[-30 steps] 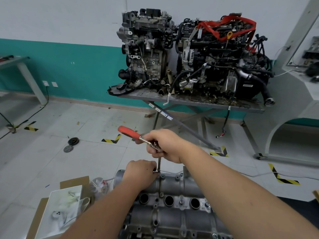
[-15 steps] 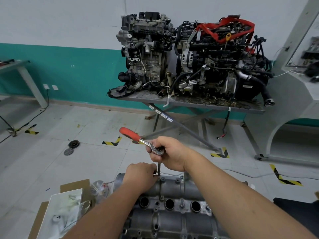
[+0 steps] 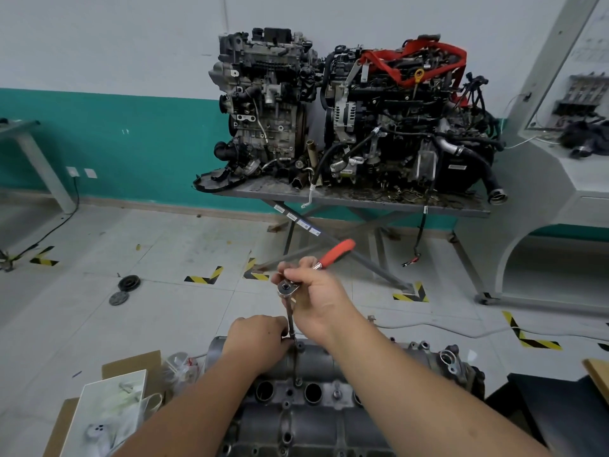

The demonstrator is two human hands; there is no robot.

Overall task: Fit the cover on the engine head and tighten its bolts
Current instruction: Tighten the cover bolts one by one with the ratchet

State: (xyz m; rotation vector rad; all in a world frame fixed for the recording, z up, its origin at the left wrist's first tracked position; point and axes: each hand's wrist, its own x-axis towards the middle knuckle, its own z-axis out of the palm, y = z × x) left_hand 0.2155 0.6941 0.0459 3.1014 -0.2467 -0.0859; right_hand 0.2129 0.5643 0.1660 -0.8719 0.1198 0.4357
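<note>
Right hand [image 3: 316, 291] is wrapped around the ratchet [image 3: 324, 267] right at its head, fingers curled over the chrome end, with the red handle sticking out up and to the right, away from the body. A long thin extension bar [image 3: 291, 319] drops straight down from the ratchet head to the far edge of the cover [image 3: 296, 420].

Left hand [image 3: 260, 341] sits low on that far edge, fingers curled in around the bottom of the extension bar, pinching it where it meets a bolt [image 3: 299, 345]. Can't really see the socket itself, the fingers hide it.

The cover is the grey cast piece at the bottom of the frame, lying flat on the engine head with its round plug holes facing up, both forearms reaching across it.

To the left on the floor there's an open cardboard box [image 3: 108, 413] with a clear bag in it. Further back, two whole engines [image 3: 356, 110] sit side by side on a grimy metal table [image 3: 362, 201] against the teal and white wall, and a couple of black round parts [image 3: 125, 288] lie on the tiles.
</note>
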